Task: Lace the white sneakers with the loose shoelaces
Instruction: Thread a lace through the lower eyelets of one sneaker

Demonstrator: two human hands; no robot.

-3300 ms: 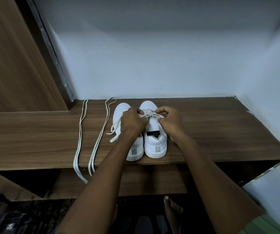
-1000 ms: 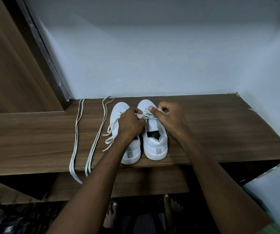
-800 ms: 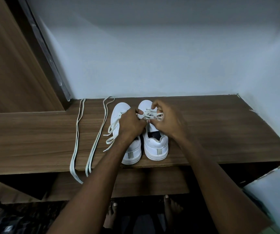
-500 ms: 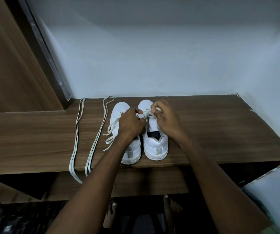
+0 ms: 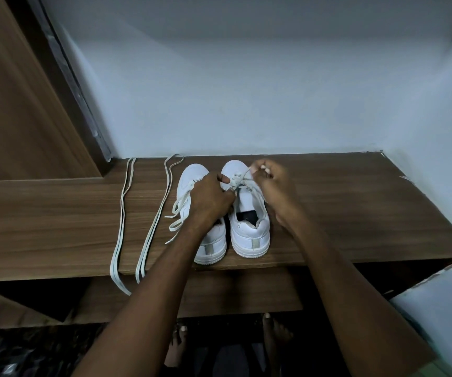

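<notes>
Sneakers: pair side by side, heels toward the front edge of the wooden shelf [image 5: 355, 213]. Right sneaker [image 5: 249, 227] in work. Right hand [image 5: 271, 183] pinches the lace end [image 5: 243, 176], likely drawing it out through an eyelet. Left hand [image 5: 209, 198] curls on the eyelet row, probably bracing. Left sneaker [image 5: 192, 183] shows a loose tied lace. Two spare laces [image 5: 122, 213] lie well left.

White sneakers [image 5: 249, 229]; off-white shoelaces [image 5: 148, 229]; brown woodgrain shelf [image 5: 56, 213]

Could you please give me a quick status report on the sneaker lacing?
Right hand pinching lace on right white sneaker; left hand gripping its lacing. Two loose white shoelaces lying left on wooden shelf. Nothing obstructing.
</notes>
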